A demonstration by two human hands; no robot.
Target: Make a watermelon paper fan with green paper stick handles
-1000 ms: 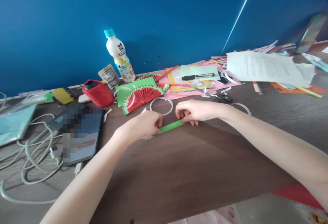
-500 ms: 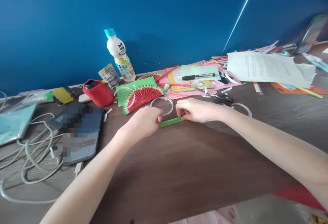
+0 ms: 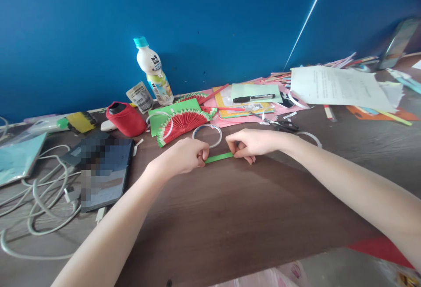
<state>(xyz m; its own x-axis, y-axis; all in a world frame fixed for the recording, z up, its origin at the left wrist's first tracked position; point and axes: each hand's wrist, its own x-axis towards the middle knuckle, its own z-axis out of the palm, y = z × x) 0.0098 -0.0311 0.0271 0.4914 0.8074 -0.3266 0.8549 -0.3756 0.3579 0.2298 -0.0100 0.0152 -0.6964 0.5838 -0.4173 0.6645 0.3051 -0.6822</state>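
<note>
A: ok, going left to right, what's holding what on this dark brown wood-look desk (image 3: 210, 217)?

B: far left there's a clear plastic sleeve (image 3: 23, 160) with something flat and light blue inside. Then a looping pale cable (image 3: 39, 258) and a dark flat tablet-like device (image 3: 113, 177), screen partly blurred. Next, a red cloth-like wrap (image 3: 126, 120) with something black poking out the top.

A: and the drink?

B: white plastic bottle with a turquoise cap (image 3: 153, 61), upright, cap on. The label covers most of it, so can't tell how full. Small beige packet with a printed label (image 3: 140, 97) just left of it, contents hidden. Then a red-and-green pleated paper fan (image 3: 186, 122).

A: hands?

B: left hand (image 3: 189, 153) is curled in, fingertips pinching the left end of a narrow green paper strip (image 3: 219, 157). The strip runs between the hands, just in front of a thin white tape ring (image 3: 220, 137). Right hand (image 3: 246, 143) pinches the other end, fingers bent.

A: anything further right?

B: flat yellow packet (image 3: 225, 112) behind the hands, can't see inside. Then dark-handled scissors (image 3: 287, 125) and a white printed sheet (image 3: 342, 87).
</note>
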